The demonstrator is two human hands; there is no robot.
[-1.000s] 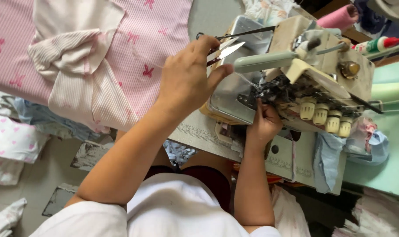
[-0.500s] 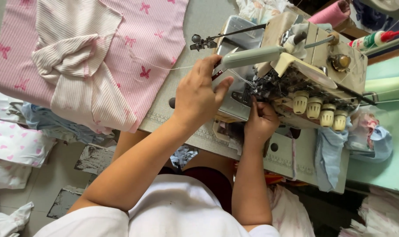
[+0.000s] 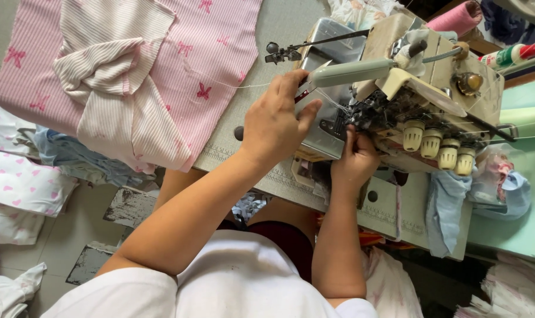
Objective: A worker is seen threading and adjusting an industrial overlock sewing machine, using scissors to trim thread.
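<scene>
The work in hand looks like threading or adjusting the overlock sewing machine [image 3: 397, 94], not stitching: no cloth lies under the needle area, and the pink striped fabric with bow prints [image 3: 132, 70] is heaped well apart on the left end of the grey machine table [image 3: 267, 153], so by this view sewing has not begun. The left hand [image 3: 276, 126] rests on the metal front plate of the machine, fingers loosely curled with thumb and forefinger close together near a thin white thread [image 3: 232, 84] that runs from the fabric heap toward the machine; whether it truly pinches the thread I cannot tell. The right hand [image 3: 354, 162] reaches up from below into the dark looper area, fingertips narrowed at the mechanism, and what they hold is too small to make out. Four cream tension dials [image 3: 438, 147] sit just right of that hand. Room is tight at the machine: the pale green arm [image 3: 350, 73] crosses just above the left hand's fingers, the black thread-guide rod [image 3: 302, 50] sits just beyond it, and the table edge runs under both wrists. To the left the table is taken by the heap; light blue cloth [image 3: 444, 206] hangs over the right front edge, and more printed white cloth [image 3: 20, 182] is stacked low on the left
</scene>
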